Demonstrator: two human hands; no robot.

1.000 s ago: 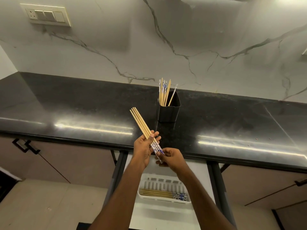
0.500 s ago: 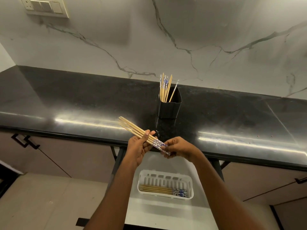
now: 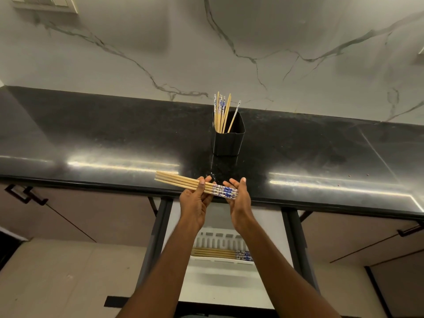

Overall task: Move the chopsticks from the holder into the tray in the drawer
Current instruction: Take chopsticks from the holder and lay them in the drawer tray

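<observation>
Holding chopsticks [image 3: 183, 181] level above the counter [image 3: 114, 138] edge | left hand [image 3: 195, 203] pinches them mid-length, thumb on top | right hand [image 3: 239, 203] straight-fingered, propping their blue-patterned ends | more stand in the holder [image 3: 228, 141]; others lie in the tray [image 3: 220, 237] in the open drawer [image 3: 220, 281] below

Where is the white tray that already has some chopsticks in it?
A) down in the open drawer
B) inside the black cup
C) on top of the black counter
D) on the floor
A: the white tray sits in the open drawer, lower than the edge of the black counter, and some chopsticks lie flat in it.
</observation>
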